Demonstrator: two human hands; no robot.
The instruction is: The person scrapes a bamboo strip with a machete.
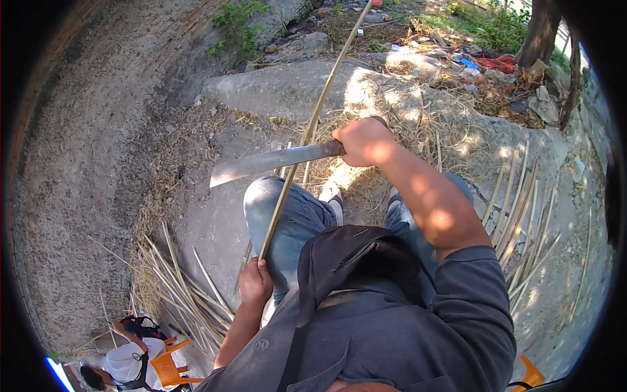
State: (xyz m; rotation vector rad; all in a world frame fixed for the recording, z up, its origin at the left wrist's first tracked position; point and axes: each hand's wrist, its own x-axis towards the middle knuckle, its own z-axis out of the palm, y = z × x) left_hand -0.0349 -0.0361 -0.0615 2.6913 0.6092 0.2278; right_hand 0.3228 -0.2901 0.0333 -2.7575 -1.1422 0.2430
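Observation:
My right hand (366, 142) is closed round the handle of a machete (274, 161), its broad steel blade pointing left above my knee. A long, thin bamboo strip (318, 108) runs from my left side up past the top of the view. Its lower end is gripped in my left hand (255, 282), beside my left thigh. The blade crosses the strip a little above the knee; whether the edge touches it I cannot tell.
Split bamboo strips (186, 291) lie in a pile at my left, and more strips (519, 209) lie at my right. Curly shavings (450, 130) cover the ground ahead. Another person (134, 359) sits on an orange chair (171, 366) at lower left. A tree trunk (541, 32) stands far right.

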